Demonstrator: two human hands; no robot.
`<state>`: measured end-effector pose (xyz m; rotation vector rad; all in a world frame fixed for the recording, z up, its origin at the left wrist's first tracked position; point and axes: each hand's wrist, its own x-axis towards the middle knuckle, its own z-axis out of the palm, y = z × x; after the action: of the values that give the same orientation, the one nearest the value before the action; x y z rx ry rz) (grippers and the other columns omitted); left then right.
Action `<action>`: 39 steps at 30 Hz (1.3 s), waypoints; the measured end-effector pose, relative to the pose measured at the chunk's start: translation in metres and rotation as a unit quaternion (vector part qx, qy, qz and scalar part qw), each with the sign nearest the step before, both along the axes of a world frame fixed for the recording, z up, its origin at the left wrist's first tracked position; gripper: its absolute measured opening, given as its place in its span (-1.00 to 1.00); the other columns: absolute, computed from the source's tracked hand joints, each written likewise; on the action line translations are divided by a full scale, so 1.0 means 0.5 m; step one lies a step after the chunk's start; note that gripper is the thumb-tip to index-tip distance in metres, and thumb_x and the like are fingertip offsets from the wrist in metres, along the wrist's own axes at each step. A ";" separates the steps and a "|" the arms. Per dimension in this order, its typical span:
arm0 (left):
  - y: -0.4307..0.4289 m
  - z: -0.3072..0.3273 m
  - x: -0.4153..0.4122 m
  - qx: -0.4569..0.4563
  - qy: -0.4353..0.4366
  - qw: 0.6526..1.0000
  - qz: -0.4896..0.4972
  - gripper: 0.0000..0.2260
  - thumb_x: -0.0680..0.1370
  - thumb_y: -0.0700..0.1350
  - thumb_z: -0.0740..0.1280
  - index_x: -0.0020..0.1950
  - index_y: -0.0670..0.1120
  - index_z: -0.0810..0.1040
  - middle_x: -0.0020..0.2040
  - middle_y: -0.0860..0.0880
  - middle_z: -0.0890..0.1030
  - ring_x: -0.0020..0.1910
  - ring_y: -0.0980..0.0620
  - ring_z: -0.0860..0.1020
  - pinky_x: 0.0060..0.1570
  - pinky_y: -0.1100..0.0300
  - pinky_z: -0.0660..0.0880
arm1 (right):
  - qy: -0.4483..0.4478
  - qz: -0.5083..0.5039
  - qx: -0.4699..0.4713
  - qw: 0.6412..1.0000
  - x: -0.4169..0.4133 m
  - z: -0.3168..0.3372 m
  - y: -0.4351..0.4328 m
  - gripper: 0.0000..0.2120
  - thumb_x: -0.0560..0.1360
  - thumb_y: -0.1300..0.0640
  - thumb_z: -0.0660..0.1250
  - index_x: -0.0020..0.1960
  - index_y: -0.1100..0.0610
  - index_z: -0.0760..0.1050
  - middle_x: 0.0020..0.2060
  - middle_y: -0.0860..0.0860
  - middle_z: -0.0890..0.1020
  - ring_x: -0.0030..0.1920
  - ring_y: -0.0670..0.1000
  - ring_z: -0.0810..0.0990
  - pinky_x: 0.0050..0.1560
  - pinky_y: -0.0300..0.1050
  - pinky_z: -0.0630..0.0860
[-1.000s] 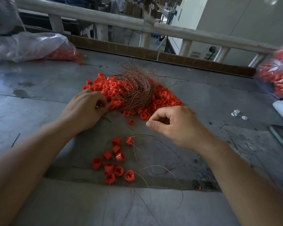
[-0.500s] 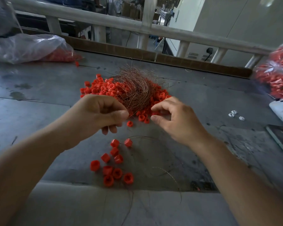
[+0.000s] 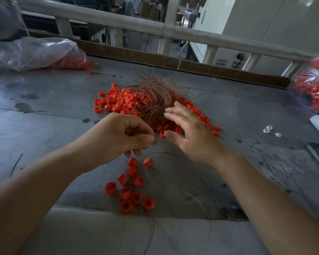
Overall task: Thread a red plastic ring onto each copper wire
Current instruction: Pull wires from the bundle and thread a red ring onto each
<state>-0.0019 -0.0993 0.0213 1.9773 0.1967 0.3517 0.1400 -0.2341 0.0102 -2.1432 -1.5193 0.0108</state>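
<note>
A scuffed grey table (image 3: 44, 100) under a white rail. The wires (image 3: 155, 100) lie in a tangled nest on the heap of rings (image 3: 114, 102) at its middle. They look thin, springy and quick to snag, so each is best drawn out singly near one end. The rings look light and hard. The right hand (image 3: 190, 131) has its fingers spread at the nest. The left hand (image 3: 122, 137) is curled, thumb to forefinger, and I cannot tell what, if anything, it pinches.
</note>
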 end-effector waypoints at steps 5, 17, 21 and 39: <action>-0.002 0.001 -0.004 0.007 0.005 1.000 -0.001 -0.70 0.17 0.13 0.32 -0.21 0.01 0.61 -0.34 0.03 0.64 -0.42 0.14 0.59 -0.43 0.37 0.49 | 0.012 0.007 -0.007 1.000 -0.009 0.004 0.001 -0.56 0.52 0.07 0.27 0.37 0.11 0.33 0.47 -0.07 0.09 0.39 -0.25 -0.10 0.36 -0.29 -0.11; 0.001 -0.002 -0.002 -0.008 0.001 1.000 -0.003 -0.64 0.12 0.17 0.33 -0.21 0.00 0.61 -0.34 0.05 0.65 -0.41 0.13 0.60 -0.43 0.36 0.50 | -0.001 -0.036 0.214 0.976 -0.009 0.008 -0.006 -0.86 0.40 0.31 0.37 -0.04 0.25 0.60 -0.08 0.03 0.60 0.02 -0.09 0.54 0.09 -0.39 0.37; 0.001 -0.003 -0.002 -0.015 -0.002 1.000 -0.006 -0.65 0.11 0.18 0.34 -0.23 0.01 0.61 -0.34 0.04 0.65 -0.41 0.12 0.60 -0.43 0.35 0.50 | 0.050 -0.076 0.273 0.958 -0.007 0.014 -0.011 -0.86 0.39 0.39 0.37 -0.09 0.23 0.55 -0.26 -0.13 0.58 -0.13 -0.13 0.60 -0.07 -0.31 0.53; 0.002 0.001 -0.008 0.036 -0.143 0.988 0.033 -0.75 0.25 0.15 0.39 -0.11 0.16 0.62 0.04 0.15 0.55 -0.22 0.14 0.56 -0.23 0.37 0.50 | 0.061 -0.151 0.400 0.902 0.002 0.067 -0.056 -0.81 0.45 0.24 0.33 -0.15 -0.06 0.50 -0.24 0.00 0.55 -0.25 0.09 0.60 -0.17 0.05 0.58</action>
<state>-0.0058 -0.0984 0.0220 1.9679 0.0654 0.6890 0.1409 -0.2621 0.0435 -1.6234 -0.8683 -0.4927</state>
